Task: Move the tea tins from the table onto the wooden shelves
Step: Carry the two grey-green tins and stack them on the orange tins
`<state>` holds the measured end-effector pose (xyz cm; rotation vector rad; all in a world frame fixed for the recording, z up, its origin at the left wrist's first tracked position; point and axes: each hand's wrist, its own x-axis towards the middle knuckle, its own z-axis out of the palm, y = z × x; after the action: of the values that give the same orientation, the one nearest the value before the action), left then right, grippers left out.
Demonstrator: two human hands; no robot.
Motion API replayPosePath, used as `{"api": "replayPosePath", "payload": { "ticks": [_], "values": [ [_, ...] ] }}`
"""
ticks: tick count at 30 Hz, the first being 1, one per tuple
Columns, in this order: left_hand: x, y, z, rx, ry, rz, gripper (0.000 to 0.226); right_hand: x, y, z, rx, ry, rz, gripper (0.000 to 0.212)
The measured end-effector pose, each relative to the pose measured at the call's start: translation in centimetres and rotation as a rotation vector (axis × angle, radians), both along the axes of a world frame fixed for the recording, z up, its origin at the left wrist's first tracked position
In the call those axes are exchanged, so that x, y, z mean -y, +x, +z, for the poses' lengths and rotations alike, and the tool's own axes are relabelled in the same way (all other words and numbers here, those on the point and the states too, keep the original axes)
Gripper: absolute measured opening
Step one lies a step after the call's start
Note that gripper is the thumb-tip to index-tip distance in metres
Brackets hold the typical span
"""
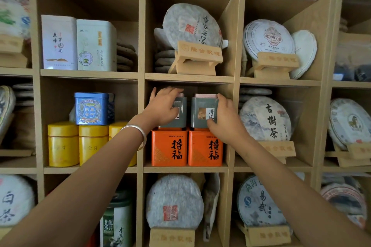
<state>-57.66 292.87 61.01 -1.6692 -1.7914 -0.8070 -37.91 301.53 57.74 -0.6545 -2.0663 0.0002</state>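
Two grey-green tea tins stand side by side in the middle cubby of the wooden shelves (188, 168), each on top of an orange tin. My left hand (163, 106) grips the left grey-green tin (181, 113), covering most of its front. My right hand (225, 121) grips the right grey-green tin (202, 109) at its right side and lower corner. Below them, the left orange tin (169, 147) and the right orange tin (205, 148) fill the cubby floor. The table is out of sight.
The cubby to the left holds a blue tin (94, 108) on yellow canisters (63, 143). Above that stand two white tins (78, 43). Wrapped tea cakes on wooden stands (197, 56) fill the cubbies above, below and to the right. A silver bangle (138, 132) circles my left wrist.
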Motion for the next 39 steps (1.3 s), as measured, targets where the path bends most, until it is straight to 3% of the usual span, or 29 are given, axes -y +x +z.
{"api": "replayPosePath", "payload": {
  "ticks": [3, 6, 15, 39],
  "values": [
    [0.3, -0.4, 0.0, 0.015, -0.016, 0.005, 0.061, 1.6, -0.6, 0.0, -0.014, 0.215, 0.061, 0.059],
    [0.7, -0.7, 0.3, 0.029, -0.027, -0.059, 0.06, 2.6, -1.8, 0.3, 0.072, 0.291, 0.122, 0.052],
    [1.3, -0.8, 0.8, 0.059, -0.048, -0.113, 0.058, 2.8, -4.3, 0.7, 0.256, 0.382, 0.035, 0.055],
    [3.0, -0.6, -0.2, 0.032, 0.072, -0.116, 0.061, 3.4, -4.5, 0.7, 0.183, 0.281, 0.085, 0.056]
  ]
}}
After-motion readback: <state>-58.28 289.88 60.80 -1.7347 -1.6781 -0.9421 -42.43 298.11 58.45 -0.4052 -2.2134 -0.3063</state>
